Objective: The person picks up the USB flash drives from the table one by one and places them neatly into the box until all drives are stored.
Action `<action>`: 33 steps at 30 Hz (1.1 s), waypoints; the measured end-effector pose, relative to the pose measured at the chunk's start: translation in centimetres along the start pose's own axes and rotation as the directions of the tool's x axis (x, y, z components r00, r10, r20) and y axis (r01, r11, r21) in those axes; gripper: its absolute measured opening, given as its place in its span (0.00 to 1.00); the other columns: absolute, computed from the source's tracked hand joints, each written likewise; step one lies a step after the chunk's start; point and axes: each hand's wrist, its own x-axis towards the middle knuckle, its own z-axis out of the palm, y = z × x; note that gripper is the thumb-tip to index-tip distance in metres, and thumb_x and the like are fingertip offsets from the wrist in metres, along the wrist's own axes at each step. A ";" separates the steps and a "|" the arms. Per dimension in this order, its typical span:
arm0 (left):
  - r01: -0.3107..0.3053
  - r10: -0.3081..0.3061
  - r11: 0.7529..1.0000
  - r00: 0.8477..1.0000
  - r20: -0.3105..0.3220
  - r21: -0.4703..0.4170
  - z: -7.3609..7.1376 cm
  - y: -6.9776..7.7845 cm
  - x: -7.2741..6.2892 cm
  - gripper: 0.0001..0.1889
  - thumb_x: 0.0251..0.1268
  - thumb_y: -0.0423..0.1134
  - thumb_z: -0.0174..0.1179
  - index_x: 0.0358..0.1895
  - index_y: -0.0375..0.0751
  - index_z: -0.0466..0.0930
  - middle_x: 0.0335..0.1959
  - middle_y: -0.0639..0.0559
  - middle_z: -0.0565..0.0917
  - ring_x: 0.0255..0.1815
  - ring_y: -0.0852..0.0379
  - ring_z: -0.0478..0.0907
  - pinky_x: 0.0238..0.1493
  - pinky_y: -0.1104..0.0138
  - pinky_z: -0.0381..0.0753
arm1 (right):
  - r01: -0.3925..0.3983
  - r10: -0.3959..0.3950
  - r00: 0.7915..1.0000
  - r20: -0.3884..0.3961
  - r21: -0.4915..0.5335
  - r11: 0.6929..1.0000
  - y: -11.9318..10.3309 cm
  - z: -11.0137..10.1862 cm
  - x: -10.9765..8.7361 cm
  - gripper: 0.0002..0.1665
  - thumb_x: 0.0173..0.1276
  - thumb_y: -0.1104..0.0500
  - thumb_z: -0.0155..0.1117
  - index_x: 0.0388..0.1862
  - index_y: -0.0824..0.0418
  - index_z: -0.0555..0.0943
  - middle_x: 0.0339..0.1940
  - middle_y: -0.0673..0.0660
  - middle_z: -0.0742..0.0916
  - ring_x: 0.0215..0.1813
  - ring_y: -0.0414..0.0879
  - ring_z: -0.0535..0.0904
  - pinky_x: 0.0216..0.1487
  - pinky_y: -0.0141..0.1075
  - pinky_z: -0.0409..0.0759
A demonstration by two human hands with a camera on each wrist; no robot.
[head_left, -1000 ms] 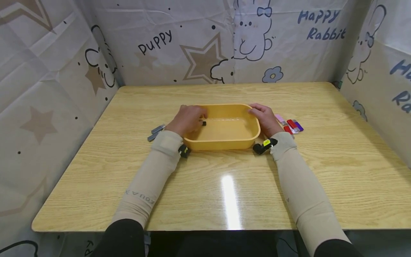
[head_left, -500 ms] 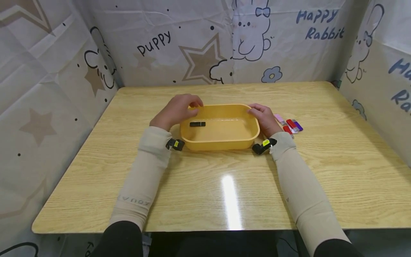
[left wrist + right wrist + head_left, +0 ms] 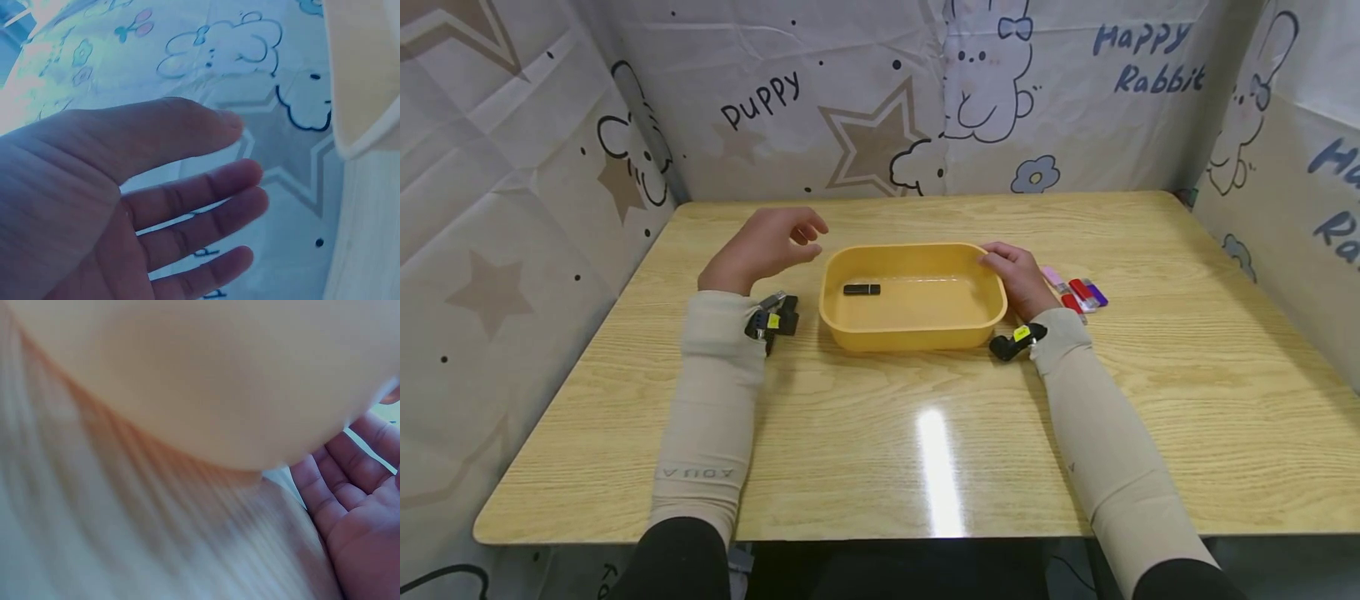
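Observation:
A yellow plastic basin (image 3: 917, 340) stands in the middle of the table. On its floor at the left lies a small black stick (image 3: 861, 290) with a pale band round it. My right hand (image 3: 1021, 275) grips the basin's right rim, thumb over the edge and fingers outside; in the right wrist view those fingers (image 3: 350, 481) lie against the outer wall. Left of the basin, my left hand (image 3: 766, 246) is raised above the table, holding nothing. Its fingers (image 3: 212, 187) are loosely bent and apart from the thumb in the left wrist view.
Several small pink, red and purple sticks (image 3: 1078, 293) with clear parts lie right of the basin, beyond my right hand. A grey stick (image 3: 771, 300) shows partly behind the left wrist camera (image 3: 772, 321). Printed cloth (image 3: 850, 100) walls the table's back and sides.
My left hand has come out of the basin and moved left, leaving the black stick on the basin's floor. My right hand stays on the rim.

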 end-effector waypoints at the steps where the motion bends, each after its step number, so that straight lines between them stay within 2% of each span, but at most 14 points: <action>1: 0.012 -0.012 1.000 1.000 0.002 -0.009 -0.2 -0.3 -0.2 0.16 0.66 0.36 0.60 0.56 0.40 0.76 0.49 0.43 0.79 0.51 0.47 0.75 0.52 0.53 0.74 | 0.001 -0.001 1.000 0.000 0.001 1.000 0.0 0.0 0.0 0.19 0.69 0.58 0.56 0.54 0.66 0.78 0.46 0.57 0.83 0.40 0.44 0.80 0.40 0.30 0.80; 7: 0.085 -0.085 0.995 0.996 0.001 -0.054 -1.4 -1.3 -1.5 0.18 0.67 0.39 0.59 0.57 0.39 0.75 0.50 0.41 0.78 0.50 0.45 0.74 0.50 0.51 0.74 | 0.003 -0.003 1.000 -0.007 -0.007 1.000 0.0 0.1 0.1 0.17 0.69 0.58 0.56 0.53 0.66 0.78 0.45 0.56 0.83 0.39 0.43 0.80 0.40 0.30 0.80; 13: 0.166 -0.165 0.985 0.986 0.030 -0.041 -1.9 -2.1 -2.2 0.17 0.66 0.38 0.59 0.57 0.40 0.75 0.50 0.40 0.78 0.50 0.44 0.76 0.50 0.50 0.75 | 0.003 -0.004 1.000 -0.014 -0.006 1.000 0.0 0.2 0.0 0.18 0.68 0.58 0.56 0.53 0.67 0.78 0.45 0.57 0.83 0.39 0.44 0.80 0.40 0.30 0.80; 21: 0.241 -0.240 0.970 0.967 0.086 -0.008 -1.9 -3.4 -2.6 0.18 0.66 0.38 0.60 0.57 0.38 0.74 0.52 0.37 0.78 0.50 0.41 0.76 0.51 0.47 0.74 | -0.003 0.003 1.000 -0.014 -0.009 1.000 -0.1 0.2 0.0 0.18 0.69 0.58 0.56 0.53 0.66 0.78 0.45 0.57 0.83 0.40 0.44 0.80 0.40 0.30 0.80; 33: 0.326 -0.329 0.944 0.928 0.177 0.047 -1.3 -4.9 -2.4 0.22 0.65 0.40 0.59 0.60 0.37 0.72 0.56 0.35 0.76 0.54 0.40 0.74 0.52 0.46 0.72 | 0.002 -0.002 1.000 -0.006 -0.004 1.000 -0.1 0.1 0.0 0.17 0.69 0.58 0.56 0.53 0.65 0.78 0.45 0.56 0.83 0.41 0.43 0.80 0.41 0.30 0.80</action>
